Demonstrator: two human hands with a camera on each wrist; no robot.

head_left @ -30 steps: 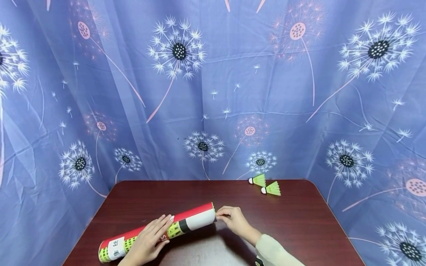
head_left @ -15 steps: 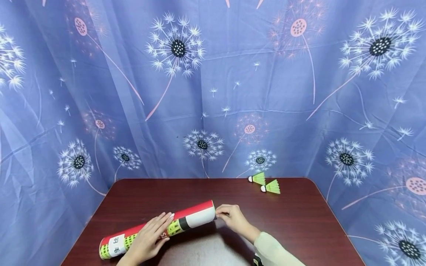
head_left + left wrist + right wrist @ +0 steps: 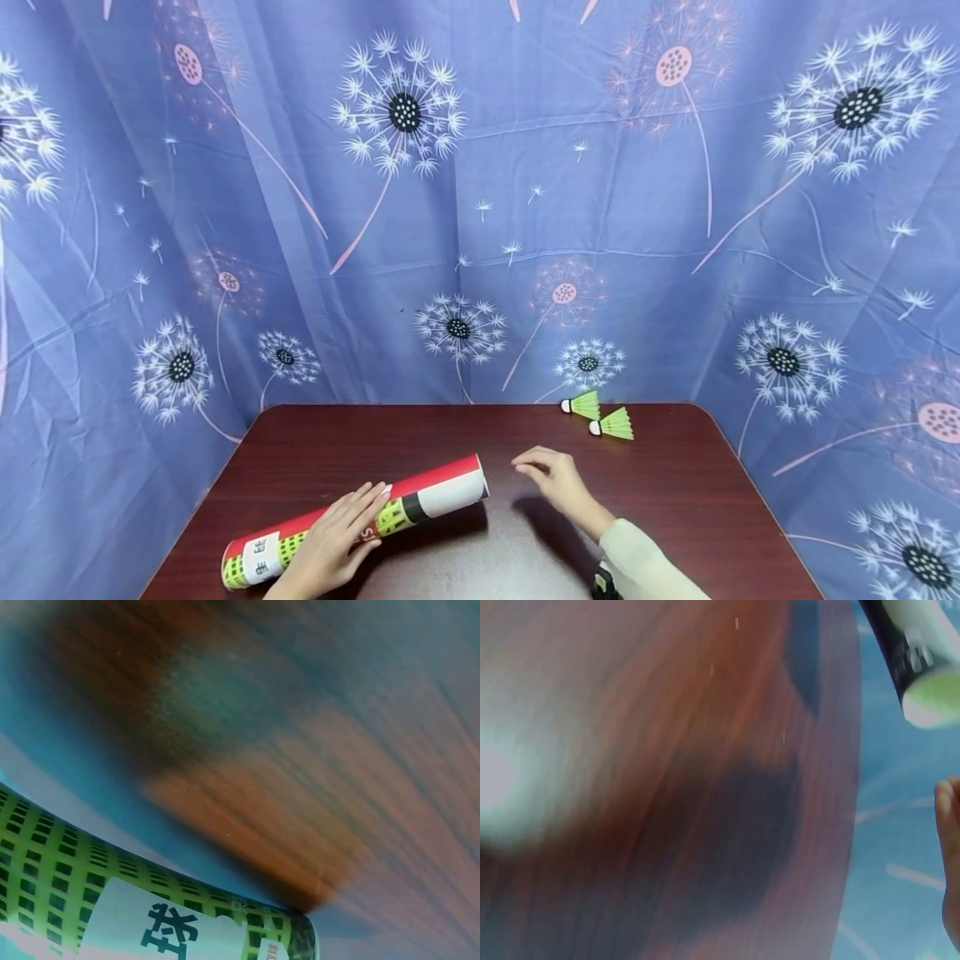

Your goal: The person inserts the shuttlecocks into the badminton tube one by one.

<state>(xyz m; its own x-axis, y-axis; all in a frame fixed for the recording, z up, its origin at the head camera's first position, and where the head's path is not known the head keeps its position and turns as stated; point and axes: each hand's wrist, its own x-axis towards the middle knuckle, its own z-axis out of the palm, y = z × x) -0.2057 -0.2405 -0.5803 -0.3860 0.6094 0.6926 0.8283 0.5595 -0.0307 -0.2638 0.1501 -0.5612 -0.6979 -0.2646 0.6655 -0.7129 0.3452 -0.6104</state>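
A red, white and green shuttlecock tube [image 3: 442, 492] lies slanted across the front left of the table, its right end the higher in the head view. My left hand [image 3: 341, 533] holds it around the middle, fingers over the top and thumb along the near side. Pale green shows inside the tube's mouth [image 3: 937, 701] in the right wrist view. To the right of that mouth, apart from it, is my right hand [image 3: 558, 483], fingers loosely bent, nothing visible in them. The left wrist view shows the tube's green printed end [image 3: 165, 922]; the left hand is out of that view.
Two yellow-green shuttlecocks, a rear one [image 3: 583, 406] and a nearer one [image 3: 613, 424], lie at the back right of the dark red table [image 3: 360, 433]. A blue dandelion-print curtain [image 3: 480, 208] hangs behind and at both sides of the table.
My right hand has left the tube's mouth and moved right and slightly back, its fingers now apart from the tube. The green edge at the mouth has gone from the head view. The left hand stays put.
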